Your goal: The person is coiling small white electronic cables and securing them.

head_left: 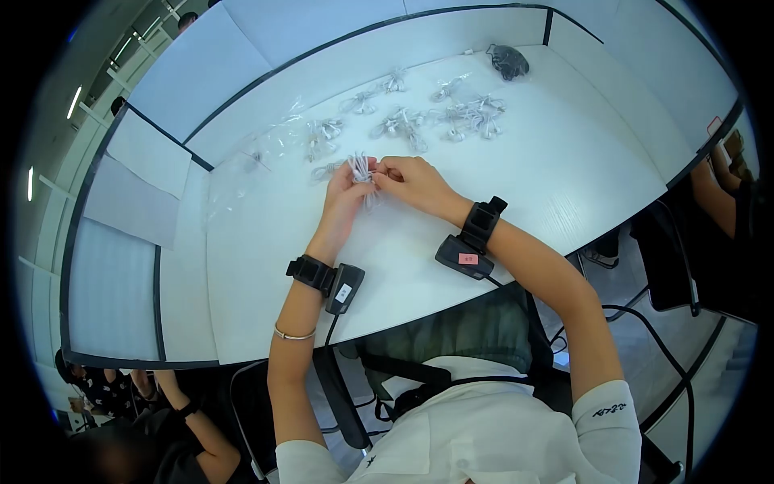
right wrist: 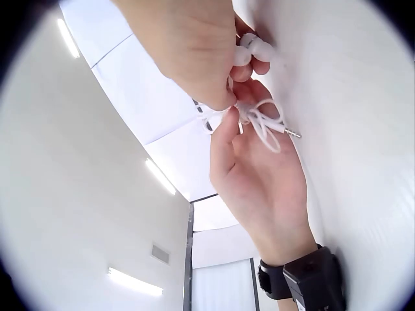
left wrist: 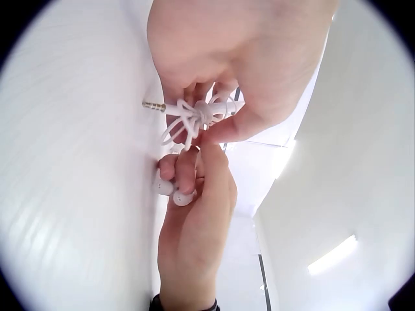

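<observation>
A pair of white wired earphones (head_left: 359, 166), its cable wound into a looped bundle, is between my two hands over the desk. My left hand (head_left: 343, 198) grips the bundle around its middle, thumb across it. From the right, my right hand (head_left: 418, 184) pinches the cable at the wrapped middle with thumb and forefinger. In the left wrist view the metal plug (left wrist: 154, 105) sticks out of one side of the loops. Two white earbuds (right wrist: 259, 50) hang at the curled fingers of my right hand in the right wrist view.
Several more bundled white earphones (head_left: 399, 123) lie across the middle and back of the white desk (head_left: 516, 202). Clear plastic bags (head_left: 242, 181) are spread at the left. A dark grey bundle (head_left: 508, 62) sits at the back right. Low partitions (head_left: 387, 42) border the desk.
</observation>
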Demonstrator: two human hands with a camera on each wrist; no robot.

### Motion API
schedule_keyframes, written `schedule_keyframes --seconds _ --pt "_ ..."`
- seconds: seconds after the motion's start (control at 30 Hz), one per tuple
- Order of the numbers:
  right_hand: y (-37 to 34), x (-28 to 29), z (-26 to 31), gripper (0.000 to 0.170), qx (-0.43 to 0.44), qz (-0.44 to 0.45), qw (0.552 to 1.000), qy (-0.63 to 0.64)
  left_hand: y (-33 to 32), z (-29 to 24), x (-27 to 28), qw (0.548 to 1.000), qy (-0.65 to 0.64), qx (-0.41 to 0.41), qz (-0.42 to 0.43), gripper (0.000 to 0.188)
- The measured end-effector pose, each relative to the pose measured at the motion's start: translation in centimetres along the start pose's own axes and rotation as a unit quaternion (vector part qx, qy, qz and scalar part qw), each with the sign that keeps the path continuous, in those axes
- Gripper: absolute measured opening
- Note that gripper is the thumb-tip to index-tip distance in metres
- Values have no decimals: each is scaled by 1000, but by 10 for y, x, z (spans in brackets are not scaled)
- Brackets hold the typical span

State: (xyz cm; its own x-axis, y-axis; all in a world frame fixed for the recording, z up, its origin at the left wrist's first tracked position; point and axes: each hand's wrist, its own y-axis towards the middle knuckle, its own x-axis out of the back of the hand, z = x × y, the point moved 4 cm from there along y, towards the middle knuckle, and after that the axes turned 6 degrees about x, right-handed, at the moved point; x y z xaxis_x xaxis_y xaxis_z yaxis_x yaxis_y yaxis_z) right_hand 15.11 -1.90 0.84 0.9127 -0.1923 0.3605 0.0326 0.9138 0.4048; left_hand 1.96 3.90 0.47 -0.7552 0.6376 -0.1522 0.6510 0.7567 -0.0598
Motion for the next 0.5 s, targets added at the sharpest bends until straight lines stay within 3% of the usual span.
schedule_keyframes --seconds 0.13,0.5 --pt "0 6 3 22 -53 -17 998 -27 -2 1 1 1000 24 11 -13 29" --pt "2 19 14 18 14 -137 989 -48 -4 -5 5 997 17 21 -71 25"
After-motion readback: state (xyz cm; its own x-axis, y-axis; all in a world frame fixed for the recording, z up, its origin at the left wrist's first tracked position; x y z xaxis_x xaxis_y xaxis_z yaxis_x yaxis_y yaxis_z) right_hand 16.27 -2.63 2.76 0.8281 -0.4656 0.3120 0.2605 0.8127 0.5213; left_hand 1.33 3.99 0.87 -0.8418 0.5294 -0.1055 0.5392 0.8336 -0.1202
